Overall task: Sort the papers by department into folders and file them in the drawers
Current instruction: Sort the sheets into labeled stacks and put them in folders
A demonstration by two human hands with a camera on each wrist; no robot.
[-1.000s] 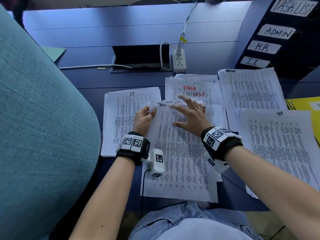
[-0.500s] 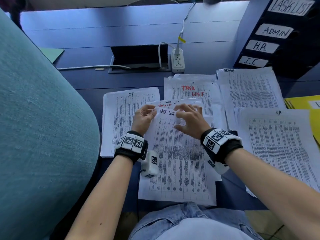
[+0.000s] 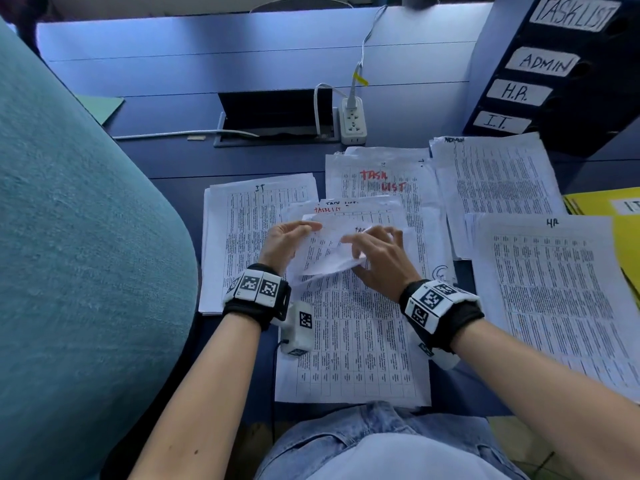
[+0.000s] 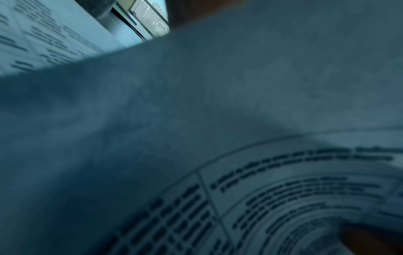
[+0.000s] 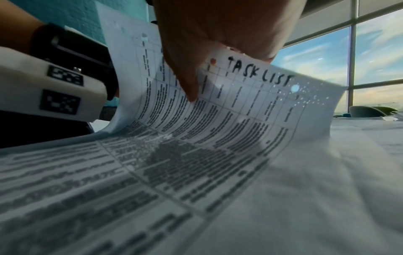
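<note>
Head view shows the right hand pinching the top sheet curled up off the middle pile at the desk's near edge, the left hand pinching its corner; a careless pull may crease it or drag along sheets beneath.

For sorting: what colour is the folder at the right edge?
Yellow folder; head view.

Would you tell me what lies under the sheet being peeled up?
Under the lifted sheet, more printed table sheets of the same stack, two headed TASK LIST. How many, or what lies beneath, is covered.
</note>
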